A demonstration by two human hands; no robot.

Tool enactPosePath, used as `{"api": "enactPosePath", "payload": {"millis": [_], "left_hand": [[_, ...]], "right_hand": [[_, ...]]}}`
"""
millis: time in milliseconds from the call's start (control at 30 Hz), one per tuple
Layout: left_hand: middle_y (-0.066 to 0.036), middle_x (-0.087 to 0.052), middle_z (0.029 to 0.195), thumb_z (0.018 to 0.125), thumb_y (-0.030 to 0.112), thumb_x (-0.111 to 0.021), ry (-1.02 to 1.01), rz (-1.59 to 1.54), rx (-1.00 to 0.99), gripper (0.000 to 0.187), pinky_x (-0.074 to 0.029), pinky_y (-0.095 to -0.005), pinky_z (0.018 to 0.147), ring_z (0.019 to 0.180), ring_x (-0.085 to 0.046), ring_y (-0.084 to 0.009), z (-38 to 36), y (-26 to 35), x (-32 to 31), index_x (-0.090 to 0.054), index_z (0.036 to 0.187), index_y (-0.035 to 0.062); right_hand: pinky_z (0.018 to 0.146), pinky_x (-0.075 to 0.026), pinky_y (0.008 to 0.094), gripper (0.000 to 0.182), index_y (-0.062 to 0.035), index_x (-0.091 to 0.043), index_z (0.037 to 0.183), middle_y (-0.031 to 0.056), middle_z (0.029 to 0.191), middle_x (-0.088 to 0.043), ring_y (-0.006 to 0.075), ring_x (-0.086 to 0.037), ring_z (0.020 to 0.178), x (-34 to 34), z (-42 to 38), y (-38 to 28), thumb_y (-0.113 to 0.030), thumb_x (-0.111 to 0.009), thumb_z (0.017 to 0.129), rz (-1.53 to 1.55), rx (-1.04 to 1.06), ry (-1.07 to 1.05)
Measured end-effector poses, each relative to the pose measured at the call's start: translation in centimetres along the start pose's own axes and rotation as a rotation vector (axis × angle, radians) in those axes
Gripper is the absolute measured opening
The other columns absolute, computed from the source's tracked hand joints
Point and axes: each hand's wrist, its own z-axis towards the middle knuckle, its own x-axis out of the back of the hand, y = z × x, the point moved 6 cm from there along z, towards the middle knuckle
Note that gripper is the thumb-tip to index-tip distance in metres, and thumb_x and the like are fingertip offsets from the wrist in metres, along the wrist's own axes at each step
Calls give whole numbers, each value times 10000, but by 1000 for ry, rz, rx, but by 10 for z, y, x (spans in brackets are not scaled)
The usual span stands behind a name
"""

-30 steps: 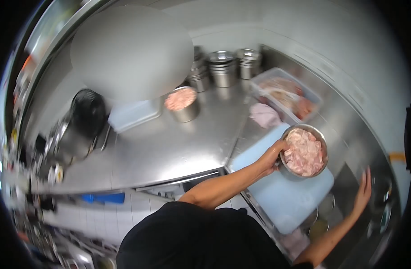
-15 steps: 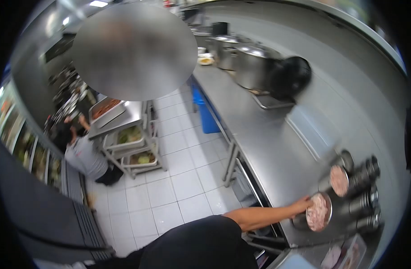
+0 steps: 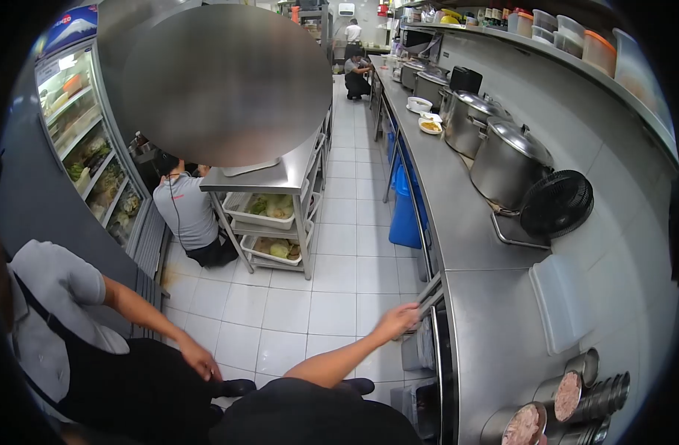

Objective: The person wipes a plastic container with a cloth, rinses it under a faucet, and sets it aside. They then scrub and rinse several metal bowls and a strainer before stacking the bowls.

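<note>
My right hand (image 3: 396, 321), bare and slightly blurred, hangs beside the counter's front edge. Its fingers are partly extended and hold nothing that I can see. The nearest part of the counter is the metal rail (image 3: 430, 293) just to its right. At the lower right, a round metal bowl (image 3: 495, 428) with pale pink, raw-looking meat stands on the steel counter (image 3: 495, 319), cut off by the frame. Behind it is a second metal container (image 3: 546, 391) with similar meat, beside stacked metal cups (image 3: 610, 397). My left hand is out of view.
Close on the left stands a co-worker (image 3: 58, 297), one hand lowered. Another person (image 3: 189, 211) crouches by the glass-door fridge (image 3: 95, 148). A steel trolley (image 3: 280, 174) carries vegetable trays. Along the counter are lidded pots (image 3: 510, 159), a black fan (image 3: 558, 204) and a clear plastic lid (image 3: 560, 304).
My right hand has let go of the meat bowl's rim and moved left, off the counter. The view has swung left and up, bringing the near co-worker in and pushing the bowls down.
</note>
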Motion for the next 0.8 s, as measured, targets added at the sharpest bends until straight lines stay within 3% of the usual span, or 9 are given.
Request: {"api": "enactPosePath", "payload": {"millis": [33,133,200,267,467,600,633,667,800], "left_hand": [[-73,-666,996,972,262,-556,116,70,-19,393,-529,-249,746,883,-642,-121,-13,-24,33,-543,1301,49],[-89,-688,915,951,259,-547,306,273,224,340,-535,-287,695,775,-655,-154,-63,-108,114,-613,1205,44],[-96,-684,859,927,334,-541,353,570,277,390,-541,-320,651,721,-654,-191,-100,-165,164,-639,1171,46],[-122,-675,824,913,383,-510,288,634,514,412,-546,-350,598,659,-650,-239,-139,-189,188,-674,1040,27],[-156,-647,765,930,361,-456,65,867,823,422,-541,-409,534,607,-644,-281,-185,-196,196,-639,843,-10],[-166,-657,839,923,327,-509,-41,899,567,378,-534,-433,528,658,-644,-292,-153,-202,181,-630,930,-31],[-135,-668,865,919,353,-535,139,713,745,379,-540,-427,567,679,-641,-270,-151,-198,177,-638,1018,2],[-88,-657,949,918,417,-531,85,652,765,425,-542,-386,585,739,-624,-200,-139,-214,179,-602,1215,122],[-52,-637,939,938,409,-563,-36,474,765,414,-518,-332,635,757,-601,-164,-109,-183,128,-553,1236,121]], "right_hand": [[1188,-165,398,858,-56,-348,1478,161,1535,-322,357,-221,1440,-23,20,-7,-508,-678,828,-15,-16,-151],[1151,-242,416,764,-59,-367,1469,181,1543,-294,350,-282,1409,-63,51,-8,-384,-682,854,-356,353,-108],[1131,-266,417,824,-43,-302,1492,177,1545,-288,329,-307,1397,-61,56,-10,-393,-684,851,-156,221,-199],[1129,-270,409,863,-32,-272,1499,172,1545,-287,321,-301,1401,-46,47,-36,-397,-694,842,64,90,-309],[1141,-255,389,824,-31,-289,1486,162,1546,-263,314,-293,1397,-52,51,12,-374,-687,852,-122,167,-249],[1080,-363,394,692,-10,-363,1449,188,1467,-396,322,-438,1306,-40,30,-64,-346,-638,910,-224,490,-8],[1055,-382,400,673,-16,-395,1419,193,1427,-430,332,-463,1273,-35,29,-63,-339,-648,886,-234,500,31],[1029,-401,405,655,-21,-427,1389,198,1386,-463,341,-489,1240,-34,41,-61,-333,-658,862,-210,482,29],[928,-478,428,587,-43,-554,1268,218,1226,-597,380,-590,1107,-29,64,-28,-309,-698,765,-126,279,44]]}}
